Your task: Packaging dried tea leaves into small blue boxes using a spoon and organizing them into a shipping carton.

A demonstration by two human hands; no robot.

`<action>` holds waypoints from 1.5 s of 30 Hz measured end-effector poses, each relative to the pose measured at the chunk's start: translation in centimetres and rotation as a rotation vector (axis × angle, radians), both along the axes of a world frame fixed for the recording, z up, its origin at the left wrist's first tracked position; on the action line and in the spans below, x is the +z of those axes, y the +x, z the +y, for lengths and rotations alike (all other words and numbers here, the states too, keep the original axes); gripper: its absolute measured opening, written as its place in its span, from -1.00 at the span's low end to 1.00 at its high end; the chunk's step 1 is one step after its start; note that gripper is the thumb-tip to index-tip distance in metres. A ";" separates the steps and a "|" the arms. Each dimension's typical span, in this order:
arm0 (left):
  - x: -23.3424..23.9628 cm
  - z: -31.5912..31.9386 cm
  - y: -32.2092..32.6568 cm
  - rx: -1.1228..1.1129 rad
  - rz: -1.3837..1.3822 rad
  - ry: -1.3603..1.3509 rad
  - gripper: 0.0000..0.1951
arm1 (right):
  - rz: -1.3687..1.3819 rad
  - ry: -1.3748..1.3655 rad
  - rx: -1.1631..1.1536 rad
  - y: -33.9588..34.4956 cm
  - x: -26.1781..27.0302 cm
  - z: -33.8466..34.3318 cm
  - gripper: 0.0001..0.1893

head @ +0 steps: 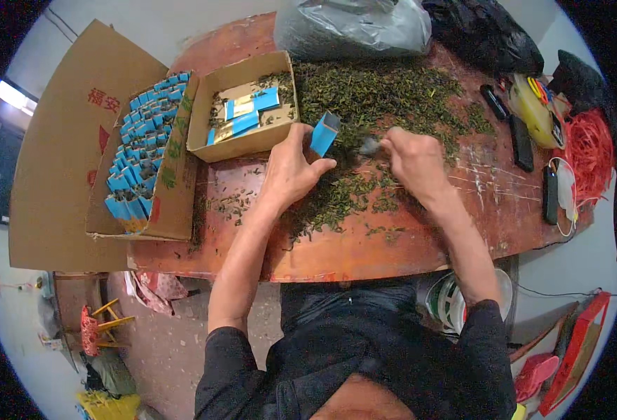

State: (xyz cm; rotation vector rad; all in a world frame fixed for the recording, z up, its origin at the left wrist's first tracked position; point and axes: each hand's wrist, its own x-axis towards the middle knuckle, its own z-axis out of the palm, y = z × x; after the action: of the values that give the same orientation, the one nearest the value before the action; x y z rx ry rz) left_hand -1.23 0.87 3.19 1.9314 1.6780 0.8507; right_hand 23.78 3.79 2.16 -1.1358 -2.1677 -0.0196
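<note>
My left hand (pixel 295 167) holds a small blue packet (pixel 324 133) upright, its open top facing up. To its right, my right hand (pixel 413 157) has its fingers closed on a small grey scoop-like tool (pixel 370 146), partly hidden and blurred, just over the leaves. Dried green tea leaves (pixel 382 94) lie heaped on the red-brown wooden table (pixel 335 265) beyond and between both hands. Left of my left hand, a shallow cardboard box (pixel 245 149) contains several blue and gold packets (pixel 244 122) and loose leaves.
At the left, a large cardboard carton (pixel 174 210) holds many upright blue packets (pixel 143 131). A clear plastic bag (pixel 350 31) and a black bag (pixel 487 37) stand at the back. Black devices (pixel 520 144), scissors (pixel 538 90) and red plastic strands (pixel 589 152) lie at the right.
</note>
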 end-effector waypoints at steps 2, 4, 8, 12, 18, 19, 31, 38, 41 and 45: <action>0.0 0.1 0.3 0.018 -0.049 -0.087 -0.31 | 0.056 -0.015 0.012 -1.2 -0.3 0.4 -0.89; -1.2 0.3 0.0 0.007 -0.070 -0.027 -0.33 | 0.095 -0.031 0.022 -2.4 -1.5 1.1 -0.90; -1.9 0.5 0.0 0.000 -0.113 -0.001 -0.34 | 0.204 -0.081 0.043 -3.2 -2.1 1.4 -0.93; -2.6 0.4 -0.2 0.009 -0.158 0.043 -0.34 | 0.422 -0.257 0.045 -3.7 -1.4 0.7 -0.92; -2.2 -0.3 -0.2 0.047 -0.192 0.089 -0.34 | 0.502 -0.297 -0.014 -2.7 -1.2 0.9 -0.88; -1.9 -0.4 -0.3 0.048 -0.201 0.057 -0.35 | 0.496 -0.294 -0.012 -2.5 -1.0 1.0 -0.88; -2.6 -0.5 -0.5 0.071 -0.219 0.101 -0.35 | 0.505 -0.252 -0.004 -1.6 5.4 0.0 -0.86; -3.4 -0.3 -0.3 0.087 -0.191 0.178 -0.31 | 0.403 -0.185 0.062 -2.0 7.2 -0.6 -0.88; -3.6 -0.3 -0.3 0.084 -0.173 0.208 -0.30 | 0.326 -0.137 0.062 -2.5 7.6 -0.7 -0.90; -3.3 -0.4 -0.3 0.090 -0.172 0.202 -0.28 | 0.200 -0.048 0.089 -2.8 7.9 -0.6 -0.93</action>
State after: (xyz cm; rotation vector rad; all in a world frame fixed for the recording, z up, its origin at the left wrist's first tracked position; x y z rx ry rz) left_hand -1.49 0.43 -0.09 1.8596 1.6397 1.2267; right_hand 21.02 3.21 10.03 -1.0204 -2.0467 0.1789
